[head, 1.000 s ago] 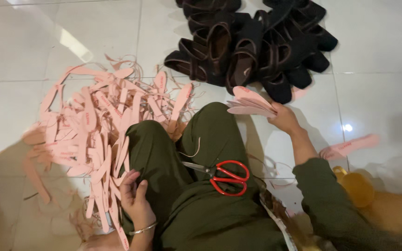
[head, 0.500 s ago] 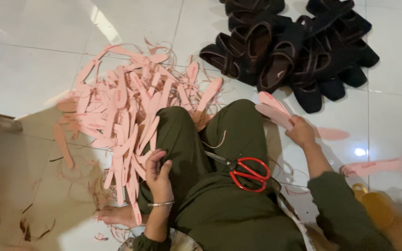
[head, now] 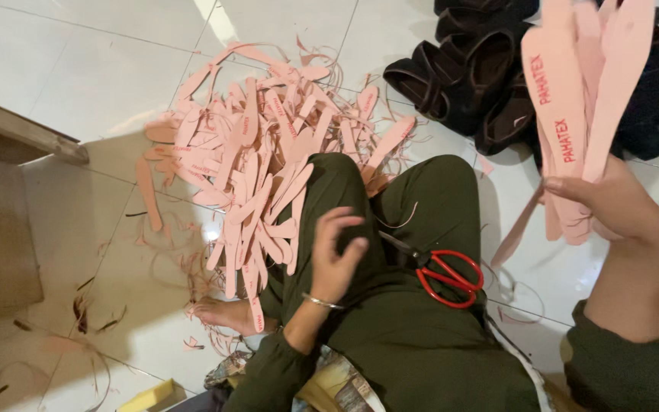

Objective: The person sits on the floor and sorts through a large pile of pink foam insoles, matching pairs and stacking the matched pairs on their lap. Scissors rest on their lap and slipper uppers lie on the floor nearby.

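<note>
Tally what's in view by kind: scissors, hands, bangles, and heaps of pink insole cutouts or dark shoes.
Red-handled scissors: 1
Hands: 2, the left hand and the right hand
Bangle: 1
Heap of pink insole cutouts: 1
Bundle of pink insoles held up: 1
Heap of dark shoes: 1
Total: 7

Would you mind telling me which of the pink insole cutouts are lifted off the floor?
The bunch of pink insoles gripped in the right hand, raised upright; the other pink cutouts lie heaped on the tiles.
</note>
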Demonstrator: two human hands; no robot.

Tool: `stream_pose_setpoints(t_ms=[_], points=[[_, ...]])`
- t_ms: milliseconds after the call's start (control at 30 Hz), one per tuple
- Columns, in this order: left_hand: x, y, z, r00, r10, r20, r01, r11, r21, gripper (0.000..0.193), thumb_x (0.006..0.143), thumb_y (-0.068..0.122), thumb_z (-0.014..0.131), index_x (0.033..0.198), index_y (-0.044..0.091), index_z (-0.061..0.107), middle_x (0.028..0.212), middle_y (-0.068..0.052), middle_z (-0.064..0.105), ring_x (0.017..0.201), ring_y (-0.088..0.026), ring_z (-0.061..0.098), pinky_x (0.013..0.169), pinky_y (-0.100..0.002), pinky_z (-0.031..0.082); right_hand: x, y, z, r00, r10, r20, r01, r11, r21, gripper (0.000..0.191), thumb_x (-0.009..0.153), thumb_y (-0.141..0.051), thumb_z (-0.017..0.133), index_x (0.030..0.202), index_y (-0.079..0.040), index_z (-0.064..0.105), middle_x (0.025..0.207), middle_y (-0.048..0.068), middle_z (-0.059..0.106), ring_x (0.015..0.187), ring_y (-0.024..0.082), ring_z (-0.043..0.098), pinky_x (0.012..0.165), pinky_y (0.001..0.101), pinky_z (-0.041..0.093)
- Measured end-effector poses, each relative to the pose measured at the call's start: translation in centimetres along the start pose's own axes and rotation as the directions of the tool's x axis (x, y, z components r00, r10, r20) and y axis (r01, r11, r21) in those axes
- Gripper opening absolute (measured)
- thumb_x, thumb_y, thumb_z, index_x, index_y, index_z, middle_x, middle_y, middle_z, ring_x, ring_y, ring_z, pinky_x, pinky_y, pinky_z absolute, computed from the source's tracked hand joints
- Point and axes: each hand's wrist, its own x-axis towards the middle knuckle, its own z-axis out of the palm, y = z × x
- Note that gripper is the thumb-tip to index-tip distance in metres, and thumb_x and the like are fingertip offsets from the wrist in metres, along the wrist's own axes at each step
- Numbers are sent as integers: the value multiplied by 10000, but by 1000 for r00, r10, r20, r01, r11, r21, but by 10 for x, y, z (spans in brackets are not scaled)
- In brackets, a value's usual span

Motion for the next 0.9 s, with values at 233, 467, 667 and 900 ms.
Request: stream_pose_setpoints(t_ms=[233, 467, 667, 900], points=[[20, -32, 87, 767, -187, 614, 597, 561, -574, 579, 965, 105, 658, 1482, 133, 397, 1420, -49, 557, 1285, -155, 556, 1087, -330, 475, 24, 2, 143, 949, 78, 307, -165, 949, 270, 451, 839, -93, 754, 1250, 39, 623, 1088, 97, 712, 908, 176, 699, 756, 330, 587], [3, -88, 104, 708, -431, 560, 703, 511, -496, 475, 1001, 1, 572, 1460, 38, 454, 1163, -118, 673, 970, -173, 684, 800, -350, 600, 0, 22, 173, 982, 90, 164, -99, 994, 47, 593, 811, -93, 767, 1347, 16, 539, 1164, 121, 696, 993, 177, 680, 835, 321, 564], [11, -93, 108, 830, -377, 412, 558, 537, -633, 437, 1025, -24, 496, 1456, 39, 463, 1195, -140, 709, 1044, -201, 706, 854, -339, 607, -27, 22, 126, 984, 70, 163, -19, 956, -293, 669, 774, -128, 784, 1384, -27, 528, 1210, 125, 693, 1063, 198, 656, 894, 345, 528], [20, -75, 104, 873, -345, 344, 482, 508, -714, 343, 1064, -10, 503, 1407, 4, 503, 1278, -125, 698, 1142, -224, 695, 911, -367, 606, -40, 45, 123, 957, 272, 101, -153, 769, -621, 715, 735, -253, 828, 1366, -69, 548, 1168, 196, 733, 1047, 292, 715, 914, 396, 542]])
